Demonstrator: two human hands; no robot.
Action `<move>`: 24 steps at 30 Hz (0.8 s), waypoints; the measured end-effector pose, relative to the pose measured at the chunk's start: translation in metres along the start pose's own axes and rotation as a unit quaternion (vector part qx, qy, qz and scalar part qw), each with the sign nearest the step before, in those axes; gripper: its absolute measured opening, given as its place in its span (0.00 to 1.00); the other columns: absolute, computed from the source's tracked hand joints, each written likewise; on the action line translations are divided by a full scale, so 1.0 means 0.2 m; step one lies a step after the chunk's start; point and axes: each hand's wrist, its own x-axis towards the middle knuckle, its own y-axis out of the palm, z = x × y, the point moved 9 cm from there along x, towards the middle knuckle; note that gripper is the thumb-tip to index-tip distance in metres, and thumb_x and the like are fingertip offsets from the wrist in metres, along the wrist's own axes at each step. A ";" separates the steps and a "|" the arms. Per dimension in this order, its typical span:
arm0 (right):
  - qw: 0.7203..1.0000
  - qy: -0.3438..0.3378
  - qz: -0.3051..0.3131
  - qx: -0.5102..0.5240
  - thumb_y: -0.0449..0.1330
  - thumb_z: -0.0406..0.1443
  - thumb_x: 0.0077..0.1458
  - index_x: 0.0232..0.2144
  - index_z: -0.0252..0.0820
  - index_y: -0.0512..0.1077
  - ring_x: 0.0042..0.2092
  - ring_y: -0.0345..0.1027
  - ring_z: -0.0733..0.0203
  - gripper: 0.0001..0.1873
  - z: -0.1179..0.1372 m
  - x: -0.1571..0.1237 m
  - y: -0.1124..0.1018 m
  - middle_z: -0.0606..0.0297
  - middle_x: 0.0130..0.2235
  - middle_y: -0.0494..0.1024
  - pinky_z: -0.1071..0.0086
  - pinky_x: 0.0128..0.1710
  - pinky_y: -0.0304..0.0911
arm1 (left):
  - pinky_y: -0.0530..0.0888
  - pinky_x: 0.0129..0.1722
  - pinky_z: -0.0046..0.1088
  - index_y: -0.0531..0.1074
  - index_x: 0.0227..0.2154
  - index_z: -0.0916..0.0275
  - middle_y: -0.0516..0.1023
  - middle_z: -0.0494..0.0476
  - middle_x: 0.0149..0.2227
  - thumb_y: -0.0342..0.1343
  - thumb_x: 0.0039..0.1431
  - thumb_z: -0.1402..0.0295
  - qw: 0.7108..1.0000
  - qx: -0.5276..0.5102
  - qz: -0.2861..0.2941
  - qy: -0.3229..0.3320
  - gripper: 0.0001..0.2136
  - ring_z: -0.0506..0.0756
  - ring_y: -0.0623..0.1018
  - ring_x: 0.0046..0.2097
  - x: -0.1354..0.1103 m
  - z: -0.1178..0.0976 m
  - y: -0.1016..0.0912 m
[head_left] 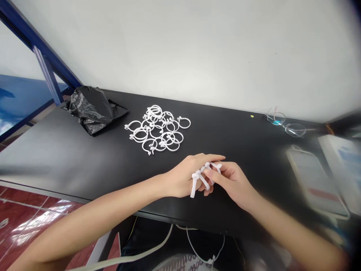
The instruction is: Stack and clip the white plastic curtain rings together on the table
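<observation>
Just in front of the table's near edge, my left hand [187, 171] is curled around a small bunch of white plastic curtain rings [199, 175], with their rounded ends and short bands showing across the palm side. My right hand [234, 182] meets it from the right, thumb and fingers pinching the rings at that end. Parts of the rings are hidden behind my fingers. Farther back on the black table lies a loose pile of several more white curtain rings [156, 131], each with a small eyelet, many overlapping.
A crumpled black plastic bag [93, 109] lies left of the pile on the table [70, 158]. Eyeglasses [295, 130] and a phone [317, 180] rest at the right, beside a blurred white box [342, 169]. A pale wall [197, 52] rises behind. Cables [146, 250] hang below the front edge.
</observation>
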 end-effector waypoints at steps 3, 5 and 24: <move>1.000 -0.007 -0.008 -0.005 0.63 0.46 0.57 0.23 0.37 0.78 0.24 0.75 0.63 0.19 0.01 0.00 -0.01 0.62 0.24 0.80 0.73 0.23 0.68 | 0.74 0.28 0.26 0.62 0.59 0.69 0.73 0.50 0.25 0.54 0.56 0.77 0.999 -0.034 -0.002 -0.017 0.26 0.51 0.77 0.27 0.00 0.01 0.00; 1.000 -0.012 -0.004 -0.004 0.64 0.46 0.56 0.25 0.37 0.78 0.24 0.75 0.62 0.17 0.01 0.00 -0.01 0.61 0.24 0.80 0.73 0.22 0.68 | 0.75 0.28 0.27 0.62 0.59 0.68 0.74 0.52 0.27 0.54 0.58 0.74 0.998 -0.064 0.003 -0.027 0.25 0.51 0.77 0.27 0.00 0.02 0.00; 0.994 -0.072 -0.077 -0.044 0.71 0.33 0.46 0.32 0.40 0.73 0.30 0.70 0.66 0.11 0.03 -0.05 0.05 0.67 0.30 0.76 0.75 0.27 0.70 | 0.76 0.41 0.32 0.75 0.45 0.66 0.79 0.58 0.41 0.54 0.53 0.76 0.985 0.115 -0.131 0.009 0.16 0.56 0.79 0.41 0.01 -0.07 -0.11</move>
